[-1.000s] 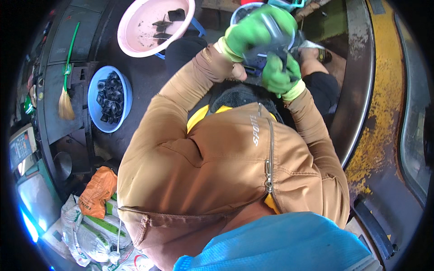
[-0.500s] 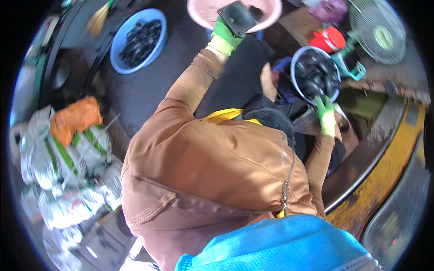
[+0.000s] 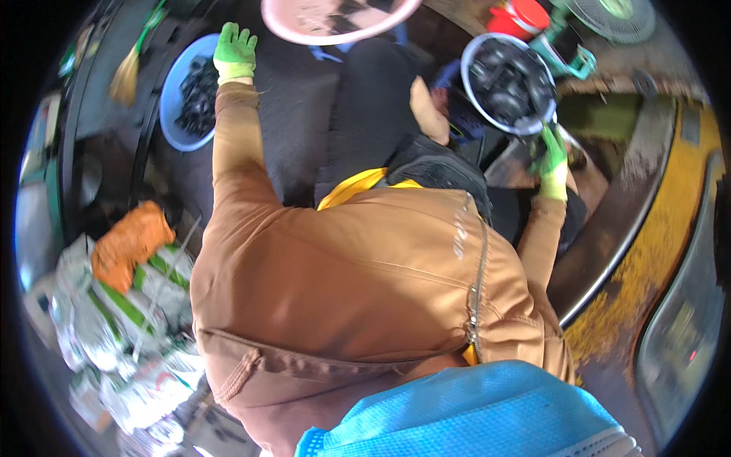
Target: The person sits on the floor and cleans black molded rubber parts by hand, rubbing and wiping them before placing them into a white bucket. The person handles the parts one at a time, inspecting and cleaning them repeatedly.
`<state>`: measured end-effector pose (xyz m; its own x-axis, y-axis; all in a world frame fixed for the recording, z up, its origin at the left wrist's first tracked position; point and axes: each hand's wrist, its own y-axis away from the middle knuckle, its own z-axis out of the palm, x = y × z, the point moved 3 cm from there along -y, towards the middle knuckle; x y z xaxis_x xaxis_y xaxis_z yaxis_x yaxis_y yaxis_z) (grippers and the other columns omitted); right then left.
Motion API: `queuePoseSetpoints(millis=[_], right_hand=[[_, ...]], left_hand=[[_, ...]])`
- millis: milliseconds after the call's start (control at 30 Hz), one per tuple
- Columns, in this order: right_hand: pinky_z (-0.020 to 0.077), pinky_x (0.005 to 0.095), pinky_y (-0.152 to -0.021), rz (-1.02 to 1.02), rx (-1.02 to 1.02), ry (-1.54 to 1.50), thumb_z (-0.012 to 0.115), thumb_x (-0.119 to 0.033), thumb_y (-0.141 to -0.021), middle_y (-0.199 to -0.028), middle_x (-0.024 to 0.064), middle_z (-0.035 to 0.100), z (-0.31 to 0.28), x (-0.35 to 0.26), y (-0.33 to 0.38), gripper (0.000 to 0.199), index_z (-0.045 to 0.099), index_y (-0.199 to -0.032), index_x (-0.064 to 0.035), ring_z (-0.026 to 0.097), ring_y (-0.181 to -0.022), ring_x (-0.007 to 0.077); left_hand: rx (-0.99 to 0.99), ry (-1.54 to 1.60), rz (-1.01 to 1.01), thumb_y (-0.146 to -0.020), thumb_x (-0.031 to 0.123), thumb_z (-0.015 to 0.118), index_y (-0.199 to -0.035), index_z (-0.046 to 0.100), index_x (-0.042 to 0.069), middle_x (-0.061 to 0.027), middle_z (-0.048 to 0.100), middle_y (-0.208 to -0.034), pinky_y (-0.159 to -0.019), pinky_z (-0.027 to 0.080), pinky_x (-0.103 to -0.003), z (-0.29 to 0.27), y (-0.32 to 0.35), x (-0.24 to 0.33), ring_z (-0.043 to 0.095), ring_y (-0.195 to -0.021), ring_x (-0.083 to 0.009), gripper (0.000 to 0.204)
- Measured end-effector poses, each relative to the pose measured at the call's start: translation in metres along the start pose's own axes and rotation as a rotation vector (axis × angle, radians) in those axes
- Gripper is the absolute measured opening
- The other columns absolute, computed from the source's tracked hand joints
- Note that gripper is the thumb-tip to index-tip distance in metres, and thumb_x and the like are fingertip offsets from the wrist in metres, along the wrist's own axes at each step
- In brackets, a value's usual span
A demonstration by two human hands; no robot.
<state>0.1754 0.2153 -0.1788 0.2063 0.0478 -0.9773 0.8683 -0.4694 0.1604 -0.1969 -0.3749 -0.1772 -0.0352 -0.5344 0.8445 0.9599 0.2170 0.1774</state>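
Observation:
My left hand [image 3: 235, 52], in a green glove, is raised with its fingers apart and holds nothing I can see. It is beside the upper right rim of a blue basin [image 3: 169, 114] filled with small black parts [image 3: 199, 99]. My right hand [image 3: 553, 164], gloved the same way, is at the near rim of a pale basin [image 3: 466, 72] heaped with larger, rounded black parts [image 3: 509, 80]. Its fingers look curled together; what they hold is too small and blurred to name. A pink basin [image 3: 285, 29] at the top edge contains a few dark pieces.
A yellow, worn machine edge [image 3: 617, 305] curves along my right side. A red container [image 3: 525, 17] and a fan [image 3: 613, 15] stand at the far right. White bags [image 3: 99, 327] and an orange bag [image 3: 131, 242] lie at left, with a broom [image 3: 126, 76] farther back.
My left hand has swung left from the pink basin to the blue basin, and the black square-flanged part it held is gone from it. My right hand stays beside the pale basin.

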Motion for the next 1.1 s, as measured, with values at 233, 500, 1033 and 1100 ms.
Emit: queuePoseSetpoints(millis=[233,500,1033,1100], right_hand=[[0.0463,0.0289,-0.051,0.195,0.14,-0.653,0.052,-0.006,-0.093,-0.078,0.0055,0.055,-0.016,0.011,-0.005,0.015,0.055,-0.107,-0.0093,0.054,-0.058,0.0177],[0.0433,0.0263,-0.05,0.279,0.15,-0.562,0.057,-0.016,-0.093,-0.084,0.0025,0.058,-0.008,0.019,-0.007,0.014,0.057,-0.106,-0.0092,0.056,-0.06,0.0155],[0.0459,0.0265,-0.05,0.152,0.353,-0.311,0.074,-0.02,-0.083,-0.099,0.0061,0.063,0.036,-0.04,-0.01,0.059,0.047,-0.129,0.0054,0.06,-0.071,0.0116],[0.0445,0.0247,-0.049,0.163,0.345,-0.353,0.073,-0.02,-0.083,-0.097,0.0065,0.064,0.045,-0.055,-0.003,0.05,0.053,-0.123,0.004,0.06,-0.069,0.0113]], left_hand=[[-1.287,-0.894,0.656,-0.091,0.016,0.056,-0.119,0.062,0.009,-0.0113,0.06,-0.125,-0.097,0.046,-0.035,0.232,0.157,-0.107,0.057,-0.113,-0.0264,0.029],[-1.013,-1.592,0.404,-0.083,0.041,0.059,-0.137,0.045,0.01,-0.0169,0.052,-0.134,-0.101,0.041,-0.046,0.324,0.199,-0.263,0.05,-0.122,-0.0384,0.063],[-1.374,-1.101,0.587,-0.065,0.033,0.08,-0.118,0.063,0.007,-0.0189,0.062,-0.113,-0.093,0.047,-0.041,0.352,0.227,-0.195,0.059,-0.107,-0.0342,0.061],[-1.392,-0.848,0.623,-0.063,0.036,0.082,-0.115,0.064,0.007,-0.0176,0.062,-0.11,-0.093,0.047,-0.043,0.35,0.266,-0.165,0.058,-0.106,-0.0347,0.062]])
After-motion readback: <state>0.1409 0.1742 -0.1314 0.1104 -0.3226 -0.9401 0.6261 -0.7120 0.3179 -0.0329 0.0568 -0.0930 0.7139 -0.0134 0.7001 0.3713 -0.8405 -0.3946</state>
